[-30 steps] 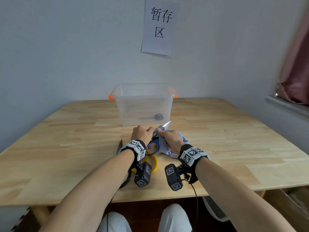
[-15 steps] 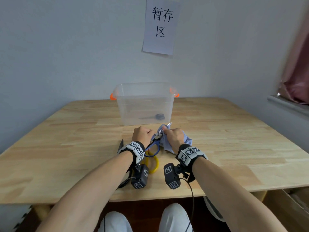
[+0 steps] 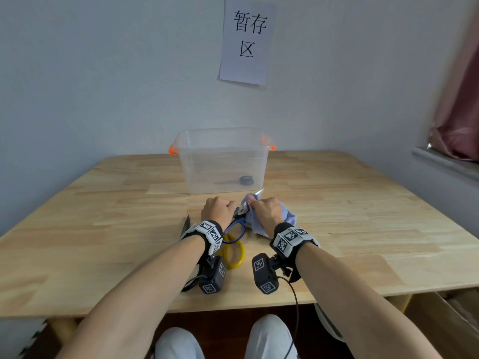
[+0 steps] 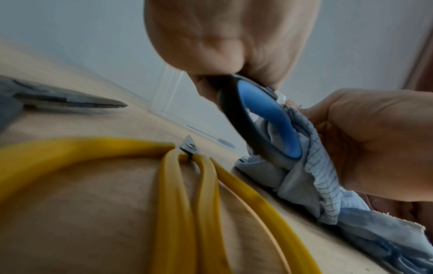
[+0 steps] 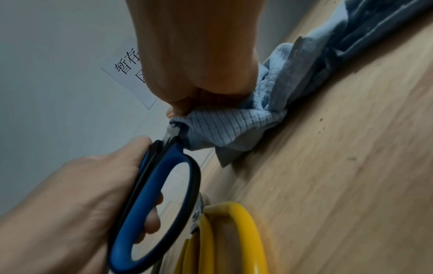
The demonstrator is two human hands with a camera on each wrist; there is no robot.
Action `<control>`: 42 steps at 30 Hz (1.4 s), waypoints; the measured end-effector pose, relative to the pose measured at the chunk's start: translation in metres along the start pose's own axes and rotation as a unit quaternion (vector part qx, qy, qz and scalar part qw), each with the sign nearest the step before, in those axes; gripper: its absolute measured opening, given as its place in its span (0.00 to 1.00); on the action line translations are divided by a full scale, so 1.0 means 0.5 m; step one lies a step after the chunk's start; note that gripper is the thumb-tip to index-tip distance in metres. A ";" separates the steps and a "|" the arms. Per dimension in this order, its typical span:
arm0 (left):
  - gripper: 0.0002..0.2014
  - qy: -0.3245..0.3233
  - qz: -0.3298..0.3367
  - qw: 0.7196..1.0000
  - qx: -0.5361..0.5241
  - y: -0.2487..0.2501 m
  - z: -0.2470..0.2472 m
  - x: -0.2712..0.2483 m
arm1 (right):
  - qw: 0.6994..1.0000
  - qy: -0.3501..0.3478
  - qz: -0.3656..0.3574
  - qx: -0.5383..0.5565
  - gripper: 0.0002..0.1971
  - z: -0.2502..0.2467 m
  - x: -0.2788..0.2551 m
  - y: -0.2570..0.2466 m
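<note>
Wiping of the blue scissors, centre of the head view. The left hand gripped the handles, steadying the tool over the desk. The right hand pinched a cloth folded round the blades, so that only the tip showed beyond it. Yellow scissors lay below, near the wrists, probably awaiting a turn. The clear box at upper centre held black scissors.
</note>
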State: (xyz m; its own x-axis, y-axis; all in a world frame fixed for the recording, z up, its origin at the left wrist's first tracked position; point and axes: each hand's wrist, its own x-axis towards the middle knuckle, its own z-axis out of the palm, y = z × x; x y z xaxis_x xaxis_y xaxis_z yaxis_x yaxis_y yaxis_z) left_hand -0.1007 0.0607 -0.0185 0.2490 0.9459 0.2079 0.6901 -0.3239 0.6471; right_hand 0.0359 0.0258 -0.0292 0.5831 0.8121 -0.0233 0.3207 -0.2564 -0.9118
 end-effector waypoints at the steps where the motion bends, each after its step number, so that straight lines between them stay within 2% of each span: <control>1: 0.24 -0.004 -0.001 1.000 0.002 0.000 -0.003 -0.001 | 1.000 0.005 -0.001 -0.001 0.21 -0.001 0.002 0.001; 11: 0.25 -0.009 -0.013 1.000 -0.005 0.000 -0.001 -0.001 | 0.999 0.031 0.000 0.015 0.23 0.004 0.008 0.011; 18: 0.22 -0.003 -0.016 1.000 0.005 -0.006 -0.003 0.004 | 0.999 -0.030 -0.029 -0.033 0.21 0.002 0.003 0.015; 23: 0.25 -0.019 0.000 1.000 0.006 -0.005 -0.005 -0.002 | 0.999 0.020 -0.015 -0.024 0.24 -0.002 0.006 0.009; 36: 0.25 -0.030 -0.001 1.000 0.003 -0.011 -0.013 -0.011 | 0.998 0.060 -0.005 0.007 0.23 0.002 0.018 0.010; 42: 0.23 -0.033 -0.016 0.999 0.010 -0.012 -0.015 -0.006 | 0.998 0.005 -0.036 -0.060 0.25 0.009 0.006 0.022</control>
State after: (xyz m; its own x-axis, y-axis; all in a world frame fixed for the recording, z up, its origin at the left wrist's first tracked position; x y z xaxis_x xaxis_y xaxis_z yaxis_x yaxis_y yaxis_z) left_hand -0.1107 0.0597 -0.0177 0.2715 0.9526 0.1377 0.7114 -0.2949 0.6379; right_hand 0.0380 0.0277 -0.0412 0.5633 0.8250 0.0454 0.4481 -0.2588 -0.8557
